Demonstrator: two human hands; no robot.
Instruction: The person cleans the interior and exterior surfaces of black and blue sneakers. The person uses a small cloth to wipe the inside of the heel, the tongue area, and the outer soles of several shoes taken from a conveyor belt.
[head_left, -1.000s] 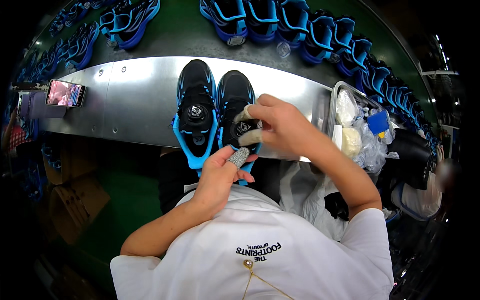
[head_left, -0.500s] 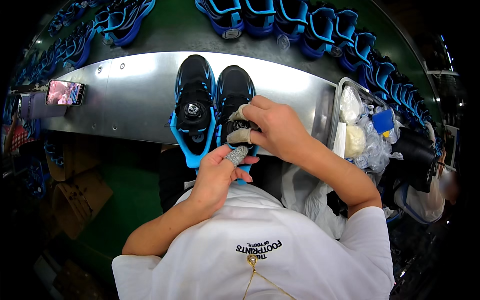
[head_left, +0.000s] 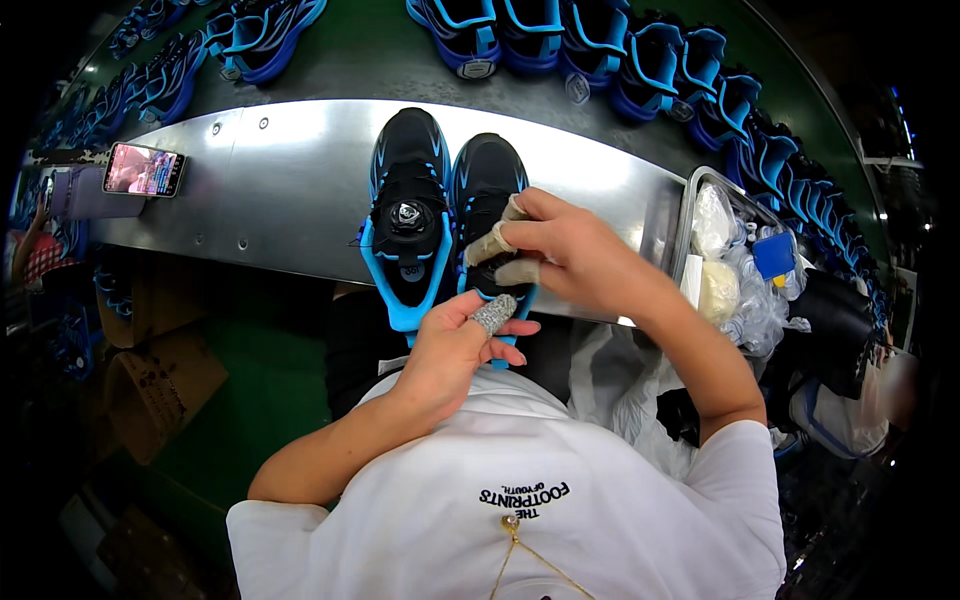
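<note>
While the left hand (head_left: 450,348) clasps a seemingly unfinished black-and-blue fabric shoe (head_left: 490,165), the right hand (head_left: 585,252) is spread over it, and the matching shoe (head_left: 410,145) has its round dial (head_left: 409,216) fitted.

I count 2 shoes side by side on the bench (head_left: 290,195), toes away, heels past its near edge: the left shoe (head_left: 410,175) and the right shoe (head_left: 488,185). I have the left hand (head_left: 450,350) at the right shoe's heel and the right hand (head_left: 575,248) over that shoe from its right side. To their left, I see a phone (head_left: 144,170) beside a stand (head_left: 100,197). To their right, a tray (head_left: 689,225) holds plastic bags (head_left: 712,225) and a block (head_left: 773,255). Behind the bench, more shoes (head_left: 655,75) stand at left and right. Below bench level, left, sits a carton (head_left: 170,395).
</note>
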